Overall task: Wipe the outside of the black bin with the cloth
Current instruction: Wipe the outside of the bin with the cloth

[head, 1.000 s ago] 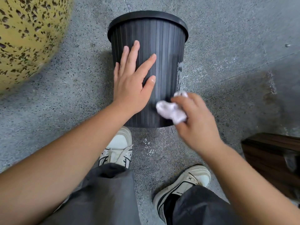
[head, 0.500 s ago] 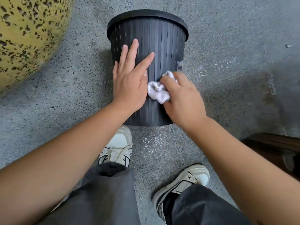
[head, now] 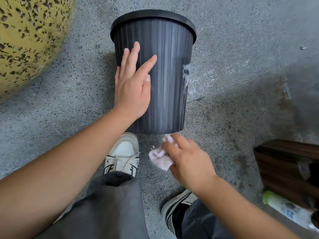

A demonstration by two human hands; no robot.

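**Cloth off the bin at the bottom of a stroke**

Black bin (head: 155, 75) stands upright on the speckled grey floor (head: 241, 40), directly ahead of the person's shoes. All positions below given from the bin.

Left hand (head: 133, 87): flat against the bin's near-left wall, fingers straight and spread, bracing it. Placement matches half a second ago.

Right hand (head: 188, 161): pinching the bunched white cloth (head: 160, 157), now just below the bin's base and apart from the wall. Half a second back the cloth was pressed mid-wall, beside the left thumb; a second back it sat low on the near wall. So: one down-stroke has run off the bottom edge. The hand is slightly blurred, probably in motion.

Wall state: near face shows faint pale streaks. A white smear (head: 186, 73) remains on the right side, running downwards, not reached by the cloth.

Judgement: wiping is partly done. The right-side smear looks like the obvious next target; the far wall cannot be seen.
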